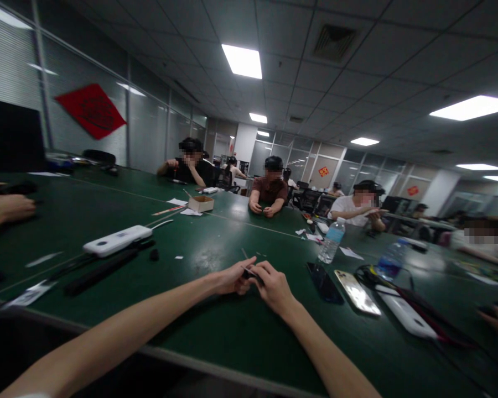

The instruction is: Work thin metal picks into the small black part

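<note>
My left hand and my right hand meet over the green table, near its front edge. Between their fingertips they pinch a small dark object, too small to identify. A thin sliver lies on the tabletop just beyond my fingers. The nearest items on my right are a black smartphone and a gold-backed smartphone.
A white power strip and long black object lie left. Two plastic water bottles stand right. A cardboard box sits farther along. Co-workers sit around the table, with another person's hands at far left.
</note>
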Action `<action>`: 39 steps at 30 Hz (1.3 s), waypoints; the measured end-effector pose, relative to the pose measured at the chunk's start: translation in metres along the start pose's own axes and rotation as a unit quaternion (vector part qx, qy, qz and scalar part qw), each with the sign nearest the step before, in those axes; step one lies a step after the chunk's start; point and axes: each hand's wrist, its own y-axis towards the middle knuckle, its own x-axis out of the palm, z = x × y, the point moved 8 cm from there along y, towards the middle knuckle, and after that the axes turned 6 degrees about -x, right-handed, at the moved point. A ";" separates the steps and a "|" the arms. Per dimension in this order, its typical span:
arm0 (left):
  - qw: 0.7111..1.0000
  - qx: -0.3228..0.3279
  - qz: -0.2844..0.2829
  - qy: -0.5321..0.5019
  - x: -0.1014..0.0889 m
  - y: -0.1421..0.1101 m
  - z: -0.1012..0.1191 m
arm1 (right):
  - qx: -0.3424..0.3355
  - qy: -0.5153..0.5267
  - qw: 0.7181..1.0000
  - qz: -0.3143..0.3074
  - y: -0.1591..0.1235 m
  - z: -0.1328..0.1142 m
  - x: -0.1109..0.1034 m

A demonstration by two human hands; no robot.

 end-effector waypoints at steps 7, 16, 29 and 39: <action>0.999 -0.024 0.020 0.015 0.000 0.000 -0.002 | 0.000 -0.002 1.000 0.013 0.000 0.002 0.000; 0.999 -0.019 0.028 0.034 0.005 -0.005 0.002 | -0.021 0.021 0.999 0.023 -0.001 0.000 -0.001; 0.998 -0.007 0.026 0.050 0.002 -0.001 0.000 | -0.029 0.013 0.999 0.023 -0.003 0.001 0.002; 0.997 -0.017 0.054 0.058 0.003 -0.004 0.001 | 0.008 -0.019 0.999 0.025 -0.002 0.011 -0.003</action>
